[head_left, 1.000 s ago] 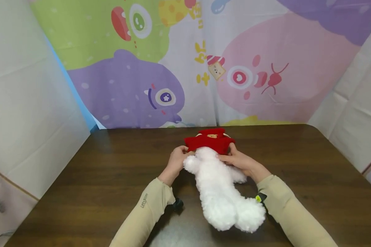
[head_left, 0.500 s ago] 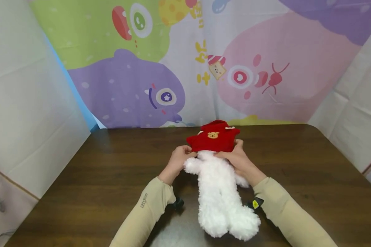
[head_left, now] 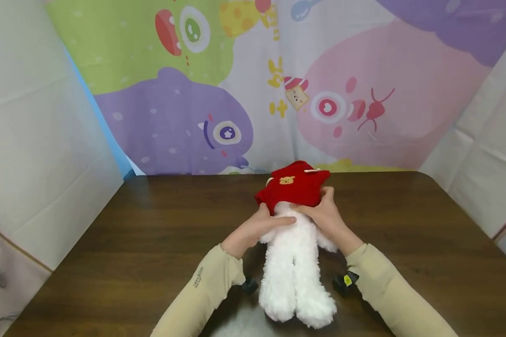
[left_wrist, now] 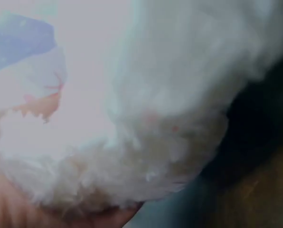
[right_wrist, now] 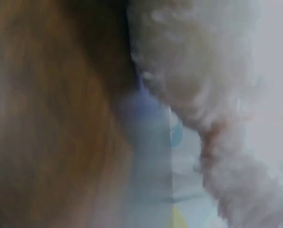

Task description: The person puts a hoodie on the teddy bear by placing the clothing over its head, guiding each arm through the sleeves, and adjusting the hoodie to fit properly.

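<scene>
A fluffy white plush toy [head_left: 297, 262] is held at its upper body, legs toward me. A small red knitted garment [head_left: 297, 189] with a bear-face patch and white cords covers the toy's head. My left hand [head_left: 253, 229] grips the toy's upper body and arm from the left, thumb across the chest just below the garment's hem. From the right, my right hand [head_left: 331, 215] grips the toy's neck area, thumb on the fur and fingers beside the garment's edge. White fur [left_wrist: 146, 152] fills most of the left wrist view and the right side of the blurred right wrist view.
A dark brown wooden table [head_left: 152, 243] lies under the toy. Behind it hangs a curtain [head_left: 274, 131] printed with cartoon monsters, and white panels [head_left: 33, 117] flank both sides. Dark wrist cameras [head_left: 249, 285] sit below my sleeves.
My left hand has moved inward from beside the toy's arm, its thumb now across the chest. The garment has been raised and tilted, showing its bear patch. The toy's legs have swung left.
</scene>
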A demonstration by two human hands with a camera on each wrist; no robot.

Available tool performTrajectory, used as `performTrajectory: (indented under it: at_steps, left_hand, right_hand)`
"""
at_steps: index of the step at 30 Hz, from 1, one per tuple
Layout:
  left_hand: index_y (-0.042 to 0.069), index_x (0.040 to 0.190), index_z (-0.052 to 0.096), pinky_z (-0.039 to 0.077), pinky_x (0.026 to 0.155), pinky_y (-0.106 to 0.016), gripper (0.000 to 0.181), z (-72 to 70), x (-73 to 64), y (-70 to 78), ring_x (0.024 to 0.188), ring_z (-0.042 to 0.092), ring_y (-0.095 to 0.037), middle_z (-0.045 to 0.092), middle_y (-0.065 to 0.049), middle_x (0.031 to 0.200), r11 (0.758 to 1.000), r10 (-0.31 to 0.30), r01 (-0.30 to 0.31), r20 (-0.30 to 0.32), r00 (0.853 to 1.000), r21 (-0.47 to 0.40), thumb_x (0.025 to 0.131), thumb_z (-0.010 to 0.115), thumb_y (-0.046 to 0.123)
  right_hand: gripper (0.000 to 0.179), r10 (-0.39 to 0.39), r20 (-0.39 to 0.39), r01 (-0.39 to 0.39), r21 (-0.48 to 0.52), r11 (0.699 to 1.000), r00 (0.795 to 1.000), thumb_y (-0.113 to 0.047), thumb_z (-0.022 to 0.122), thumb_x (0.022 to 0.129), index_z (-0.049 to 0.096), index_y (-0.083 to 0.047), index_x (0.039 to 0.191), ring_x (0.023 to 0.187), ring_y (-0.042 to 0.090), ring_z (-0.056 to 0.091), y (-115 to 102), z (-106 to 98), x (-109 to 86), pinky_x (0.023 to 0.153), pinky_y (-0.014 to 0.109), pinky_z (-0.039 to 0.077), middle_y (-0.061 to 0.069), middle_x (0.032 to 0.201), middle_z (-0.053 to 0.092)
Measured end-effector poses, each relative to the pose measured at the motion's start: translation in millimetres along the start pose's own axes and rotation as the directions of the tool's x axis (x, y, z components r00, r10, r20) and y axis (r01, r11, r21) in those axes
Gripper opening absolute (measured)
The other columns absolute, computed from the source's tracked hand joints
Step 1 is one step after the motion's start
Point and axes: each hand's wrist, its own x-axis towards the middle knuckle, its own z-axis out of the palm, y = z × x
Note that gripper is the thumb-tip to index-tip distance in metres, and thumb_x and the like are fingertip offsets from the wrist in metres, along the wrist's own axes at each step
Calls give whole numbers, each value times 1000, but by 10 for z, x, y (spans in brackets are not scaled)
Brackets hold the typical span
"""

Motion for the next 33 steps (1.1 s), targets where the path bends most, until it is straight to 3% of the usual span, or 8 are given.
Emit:
performTrajectory:
  at_steps: [5, 12, 18, 21, 24, 26, 31, 33]
  left_hand:
    - [-1, 142, 0, 39, 98, -40, 104, 86, 15, -44, 125, 32, -28, 20, -15, 144, 998, 29, -37, -163, 986, -42, 74, 69, 39]
    - [7, 131, 28, 47, 88, -38, 77, 38, 48, -54, 109, 46, -24, 43, -9, 126, 994, 61, -91, -366, 929, -65, 70, 70, 29]
    - [11, 111, 40, 50, 76, -34, 54, 57, 56, -23, 95, 52, -22, 51, -6, 109, 981, 64, -136, -435, 898, -138, 69, 71, 24]
    - [11, 115, 40, 49, 78, -35, 57, 90, 48, -32, 95, 53, -22, 53, -7, 111, 994, 98, -112, -453, 886, -4, 70, 70, 29]
    - [10, 121, 37, 48, 82, -38, 65, 130, 29, -39, 98, 54, -23, 54, -9, 115, 985, 137, -74, -455, 880, 154, 71, 69, 35]
    - [7, 125, 34, 47, 85, -41, 71, 158, 14, -26, 101, 54, -26, 53, -12, 118, 974, 161, -65, -460, 873, 218, 71, 69, 38]
    - [2, 124, 35, 47, 83, -44, 74, 218, 2, 54, 99, 55, -30, 53, -15, 117, 951, 195, -44, -486, 852, 306, 70, 71, 38]
    - [2, 122, 37, 48, 82, -42, 73, 230, 3, 64, 98, 55, -29, 54, -14, 116, 957, 180, -36, -495, 850, 287, 69, 72, 39]
  right_hand:
    - [63, -109, 167, 131, -124, 984, 980, -35, 63, 83, 19, -7, 119, 98, 28, 51, 21, -41, -22, 80, 34, 46, 19, 114, 43]
    - [49, -148, 347, 192, -94, 977, 926, -23, 39, 97, 21, -9, 140, 126, 28, 31, 10, -26, -33, 104, 52, 25, 14, 141, 30]
    - [31, -67, 381, 152, -198, 968, 922, -15, 39, 94, 47, 2, 118, 85, 20, 52, -39, -199, 14, 80, 35, 44, 15, 104, 53]
    - [23, -58, 343, 208, -420, 883, 938, -16, 46, 89, 52, 3, 101, 66, 18, 50, -62, -256, 1, 63, 30, 44, 12, 85, 55]
    - [28, -204, 207, 289, -609, 738, 957, -19, 59, 81, 49, 1, 98, 72, 21, 49, -104, -204, -63, 62, 33, 45, 13, 88, 52]
    - [37, -417, 127, 391, -655, 646, 900, -14, 65, 75, 46, 2, 103, 82, 26, 49, -151, -124, -108, 67, 38, 47, 15, 96, 50]
    - [33, -804, 136, 643, -682, 349, 579, 0, 61, 74, 53, 1, 106, 94, 29, 47, -332, 81, -160, 80, 40, 47, 15, 104, 49]
    - [22, -836, 146, 679, -664, 315, 530, 4, 55, 78, 60, 0, 99, 93, 28, 51, -376, 132, -159, 85, 42, 46, 13, 101, 54]
